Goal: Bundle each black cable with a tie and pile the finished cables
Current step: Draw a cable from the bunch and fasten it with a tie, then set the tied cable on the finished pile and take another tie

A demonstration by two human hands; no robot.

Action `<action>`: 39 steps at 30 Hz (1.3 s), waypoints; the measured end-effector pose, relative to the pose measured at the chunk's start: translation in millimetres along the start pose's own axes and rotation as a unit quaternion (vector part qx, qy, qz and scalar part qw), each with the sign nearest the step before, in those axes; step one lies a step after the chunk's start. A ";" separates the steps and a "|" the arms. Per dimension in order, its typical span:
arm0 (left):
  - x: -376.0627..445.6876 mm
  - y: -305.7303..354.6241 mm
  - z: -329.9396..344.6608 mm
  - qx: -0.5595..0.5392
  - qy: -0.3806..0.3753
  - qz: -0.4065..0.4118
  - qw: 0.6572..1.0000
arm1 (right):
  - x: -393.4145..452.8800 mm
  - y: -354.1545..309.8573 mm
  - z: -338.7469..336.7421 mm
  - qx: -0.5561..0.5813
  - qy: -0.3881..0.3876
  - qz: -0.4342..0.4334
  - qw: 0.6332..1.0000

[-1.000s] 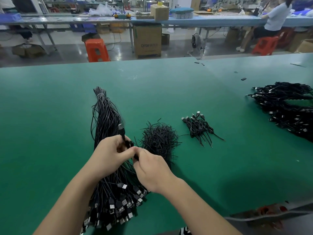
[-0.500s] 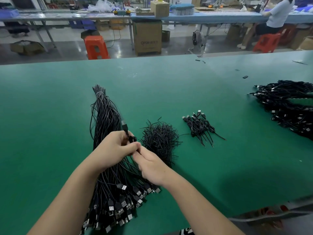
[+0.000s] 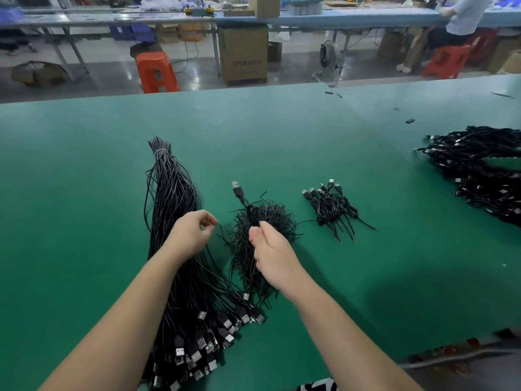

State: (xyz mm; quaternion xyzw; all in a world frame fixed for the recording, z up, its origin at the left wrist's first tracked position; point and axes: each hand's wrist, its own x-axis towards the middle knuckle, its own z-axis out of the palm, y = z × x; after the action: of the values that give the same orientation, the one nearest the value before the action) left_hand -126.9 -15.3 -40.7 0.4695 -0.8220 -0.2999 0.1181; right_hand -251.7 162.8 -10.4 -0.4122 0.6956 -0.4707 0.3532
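1. Right hand point(image 3: 272, 256) pinches a coiled black cable point(image 3: 251, 211), plug point(image 3: 237, 188) pointing away, above the heap of ties point(image 3: 262, 238).
2. Left hand point(image 3: 191, 235): fingers loosely curled, holding nothing, over the unbundled cables point(image 3: 174, 198).
3. Finished bundles point(image 3: 334, 206) lie right of the ties on the green worktop point(image 3: 282, 142).

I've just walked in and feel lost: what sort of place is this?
Most likely a small factory assembly floor. A long green-topped workbench carries a big sheaf of loose black USB cables, a small pile of tied black cables, and beyond it stand orange plastic stools and brown cardboard cartons.
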 end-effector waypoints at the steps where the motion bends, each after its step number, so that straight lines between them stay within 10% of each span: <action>1: 3.1 -0.7 5.9 0.080 -0.007 0.016 0.997 | 2.1 2.2 -1.9 0.021 0.013 0.010 1.000; 6: 10.9 -5.2 25.7 0.245 -0.042 0.056 0.967 | 4.0 10.4 -9.4 0.042 0.017 0.037 0.998; 27: -11.7 -1.7 -25.9 0.315 -0.009 0.156 0.936 | 4.7 9.5 -18.4 0.065 0.010 0.024 0.998; 32: -50.8 28.7 -40.3 -0.011 0.140 0.089 0.986 | -1.8 1.1 -7.7 0.040 -0.040 -0.041 0.998; 39: -97.1 70.0 -26.6 -0.241 0.105 0.095 0.960 | -10.0 -1.2 13.9 0.039 -0.056 -0.075 0.995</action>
State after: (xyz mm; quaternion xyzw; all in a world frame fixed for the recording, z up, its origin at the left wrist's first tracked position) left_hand -111.8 82.9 31.2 0.3760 -0.7492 -0.4257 0.3408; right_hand -235.1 166.5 -12.5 -0.4745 0.6228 -0.4988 0.3716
